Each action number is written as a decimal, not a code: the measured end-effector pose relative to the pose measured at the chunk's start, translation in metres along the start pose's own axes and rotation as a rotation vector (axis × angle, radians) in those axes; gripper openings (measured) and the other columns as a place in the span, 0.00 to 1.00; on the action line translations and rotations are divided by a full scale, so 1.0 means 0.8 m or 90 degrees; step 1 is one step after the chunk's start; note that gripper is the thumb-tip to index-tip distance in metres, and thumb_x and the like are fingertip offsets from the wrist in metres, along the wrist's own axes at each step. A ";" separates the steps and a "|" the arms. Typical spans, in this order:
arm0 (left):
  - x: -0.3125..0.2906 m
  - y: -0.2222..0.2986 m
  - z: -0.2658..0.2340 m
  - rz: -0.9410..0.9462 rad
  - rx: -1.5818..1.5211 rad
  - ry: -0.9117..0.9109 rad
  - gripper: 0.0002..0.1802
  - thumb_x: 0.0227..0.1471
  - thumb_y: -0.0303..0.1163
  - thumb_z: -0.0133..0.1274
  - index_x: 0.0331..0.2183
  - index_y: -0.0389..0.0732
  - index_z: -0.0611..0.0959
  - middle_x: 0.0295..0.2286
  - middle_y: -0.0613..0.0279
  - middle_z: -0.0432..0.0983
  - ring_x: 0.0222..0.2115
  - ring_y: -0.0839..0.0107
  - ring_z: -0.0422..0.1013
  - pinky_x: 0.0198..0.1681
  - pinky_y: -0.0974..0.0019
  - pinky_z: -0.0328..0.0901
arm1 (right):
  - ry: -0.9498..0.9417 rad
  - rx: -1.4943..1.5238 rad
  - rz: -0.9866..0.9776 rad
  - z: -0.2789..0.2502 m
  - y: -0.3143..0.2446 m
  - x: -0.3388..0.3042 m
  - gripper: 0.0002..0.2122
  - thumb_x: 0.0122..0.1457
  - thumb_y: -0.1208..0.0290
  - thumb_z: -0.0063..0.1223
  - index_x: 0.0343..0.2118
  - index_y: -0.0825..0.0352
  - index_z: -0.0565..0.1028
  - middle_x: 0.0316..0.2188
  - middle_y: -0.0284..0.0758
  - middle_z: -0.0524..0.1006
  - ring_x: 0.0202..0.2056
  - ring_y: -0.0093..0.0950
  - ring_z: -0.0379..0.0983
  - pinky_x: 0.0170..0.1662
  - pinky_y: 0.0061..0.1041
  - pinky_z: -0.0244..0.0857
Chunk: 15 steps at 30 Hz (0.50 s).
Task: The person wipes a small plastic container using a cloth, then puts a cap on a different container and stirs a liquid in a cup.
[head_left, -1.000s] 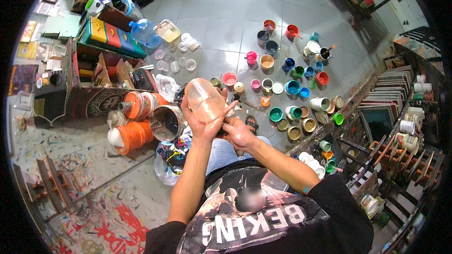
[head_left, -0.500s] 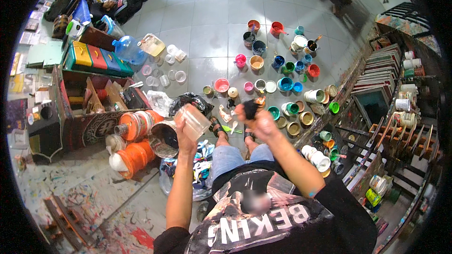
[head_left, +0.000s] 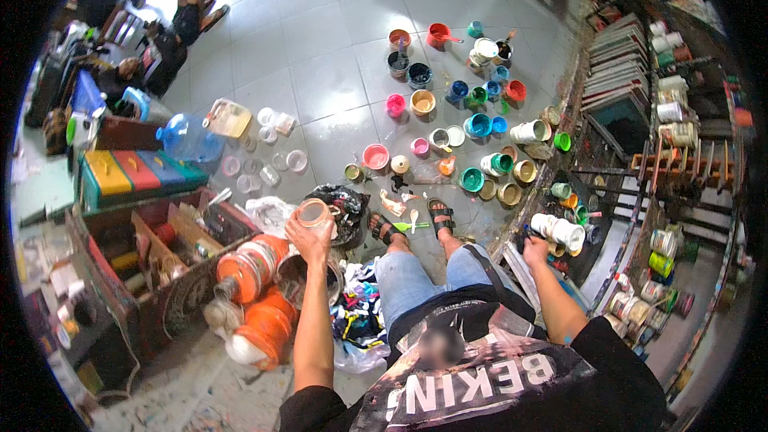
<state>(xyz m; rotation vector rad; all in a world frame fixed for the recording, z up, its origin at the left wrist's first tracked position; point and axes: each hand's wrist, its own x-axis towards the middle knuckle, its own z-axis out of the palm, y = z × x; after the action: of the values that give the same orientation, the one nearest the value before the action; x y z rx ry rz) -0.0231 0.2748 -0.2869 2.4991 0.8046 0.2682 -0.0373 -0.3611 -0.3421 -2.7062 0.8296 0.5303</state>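
My left hand (head_left: 308,238) is closed around a clear plastic cup (head_left: 313,213), held up with its round rim facing me. Below the cup are a black plastic bag (head_left: 349,206) and a tipped paint-crusted bucket (head_left: 330,278). My right hand (head_left: 535,251) is reached out to the right, beside the stained white tubs (head_left: 560,232) and over the edge of a pale flat frame (head_left: 516,268). Its fingers are curled, with something dark at them that I cannot make out.
Many open paint pots (head_left: 422,102) stand on the tiled floor ahead. Clear cups (head_left: 268,162) and a water jug (head_left: 190,138) are at left. Orange buckets (head_left: 268,324) and a rag bag (head_left: 360,312) lie nearby. Screen frames (head_left: 616,72) lean at right. A person (head_left: 164,52) lies far left.
My right hand has moved from the middle, where it held a black cloth, out to the right. The cup in my left hand has tilted so its rim faces me. The view has shifted.
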 end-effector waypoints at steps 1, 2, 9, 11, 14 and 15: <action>0.020 -0.016 0.009 0.005 0.025 0.008 0.47 0.36 0.52 0.69 0.51 0.32 0.70 0.45 0.48 0.68 0.50 0.49 0.62 0.56 0.49 0.55 | 0.087 -0.002 0.003 0.000 0.032 -0.015 0.11 0.57 0.66 0.58 0.29 0.70 0.82 0.26 0.37 0.81 0.29 0.27 0.76 0.37 0.33 0.68; 0.040 -0.032 0.018 -0.001 0.048 0.009 0.48 0.35 0.52 0.69 0.51 0.31 0.70 0.45 0.46 0.69 0.50 0.49 0.64 0.56 0.50 0.56 | 0.148 -0.054 0.030 0.000 0.056 -0.032 0.11 0.57 0.66 0.58 0.28 0.70 0.82 0.25 0.37 0.82 0.28 0.27 0.76 0.37 0.33 0.68; 0.132 -0.124 0.081 -0.127 0.205 -0.043 0.55 0.33 0.52 0.71 0.58 0.40 0.64 0.50 0.47 0.69 0.51 0.49 0.68 0.53 0.49 0.64 | 0.086 0.103 0.317 -0.042 0.112 -0.177 0.07 0.60 0.73 0.56 0.30 0.69 0.82 0.24 0.33 0.80 0.27 0.24 0.74 0.34 0.30 0.67; 0.149 -0.145 0.097 -0.196 0.244 -0.088 0.53 0.33 0.53 0.71 0.57 0.42 0.65 0.49 0.47 0.69 0.51 0.48 0.68 0.52 0.48 0.66 | 0.098 0.089 0.443 -0.043 0.107 -0.214 0.07 0.61 0.71 0.57 0.30 0.68 0.82 0.24 0.32 0.79 0.27 0.24 0.73 0.35 0.30 0.67; 0.179 -0.174 0.121 -0.265 0.241 -0.121 0.51 0.31 0.54 0.72 0.54 0.44 0.68 0.48 0.44 0.69 0.48 0.46 0.70 0.50 0.46 0.67 | 0.026 0.100 0.420 -0.047 0.108 -0.255 0.11 0.60 0.70 0.58 0.42 0.71 0.79 0.38 0.45 0.81 0.41 0.40 0.78 0.44 0.37 0.69; 0.189 -0.184 0.128 -0.266 0.240 -0.120 0.51 0.31 0.54 0.72 0.54 0.43 0.68 0.48 0.43 0.69 0.48 0.46 0.70 0.50 0.46 0.67 | 0.034 0.044 0.417 -0.045 0.110 -0.264 0.13 0.60 0.66 0.58 0.40 0.71 0.80 0.39 0.44 0.81 0.42 0.43 0.77 0.45 0.37 0.69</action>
<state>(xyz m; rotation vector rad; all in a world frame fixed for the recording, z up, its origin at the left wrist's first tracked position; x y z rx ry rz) 0.0599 0.4270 -0.4449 2.5539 1.3671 -0.2855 -0.2409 -0.3419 -0.2340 -2.3490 1.7236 0.5375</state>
